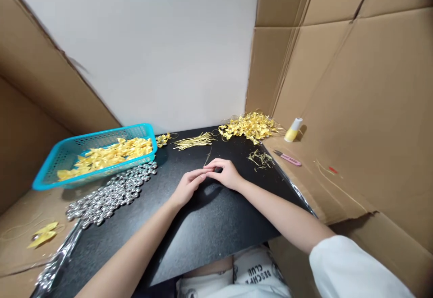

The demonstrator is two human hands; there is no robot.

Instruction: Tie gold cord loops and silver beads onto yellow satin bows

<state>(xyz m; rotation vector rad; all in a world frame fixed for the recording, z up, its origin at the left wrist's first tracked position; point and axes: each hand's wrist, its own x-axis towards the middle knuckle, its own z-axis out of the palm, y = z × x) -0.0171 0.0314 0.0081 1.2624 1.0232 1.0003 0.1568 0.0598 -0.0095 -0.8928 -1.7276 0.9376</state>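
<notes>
My left hand (189,184) and my right hand (226,174) meet over the middle of the black tabletop (192,239), fingertips touching. Both are closed in a pinch. A thin gold cord (208,156) rises from between the fingertips; its lower part is hidden by the fingers. Just beyond my hands lies a bundle of cut gold cords (194,141). Behind my right hand is a heap of yellow ribbon bows with cords (250,126). Short cord clippings (260,158) are scattered to its right.
At left stands a blue basket (50,167) holding yellow ribbon pieces (115,151). Silver bells or beads (111,194) spread before it. A pink-handled cutter (287,157) and a white-yellow cone (293,130) are on the right cardboard. A yellow bow (43,234) lies far left. Cardboard walls enclose the table.
</notes>
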